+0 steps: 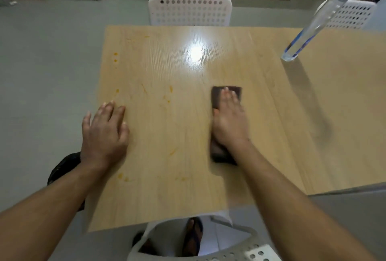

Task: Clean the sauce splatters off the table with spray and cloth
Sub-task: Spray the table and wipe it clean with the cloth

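Wooden desk (188, 135), light grain, with a bright glare patch toward its far middle. The right hand (229, 120) lies flat on a dark brown cloth (217, 93), palm down, fingers (226, 96) straight and held close together, pressing the cloth onto the desk right of centre; cloth edges show beyond the fingertips and again under the wrist. The hand and cloth are somewhat blurred. The left hand (104, 131) rests palm down at the desk's left edge, its fingers slightly spread and gently bent, holding nothing. Orange sauce splatters (169, 95) are scattered across the left half of the desk: small dots near the far-left side, streaks between the two hands, a smear in front of the left hand, and more spots by the near-left edge close to the left forearm. The area around the cloth shows no obvious orange marks. A clear spray bottle (313, 24) with a blue top stands at the far right of the desk, well apart from both hands, casting a long grey shadow toward the near side. A white perforated chair (190, 10) sits at the far edge of the desk; another is partly visible behind the bottle. A third chair back shows at the bottom, below the near edge.
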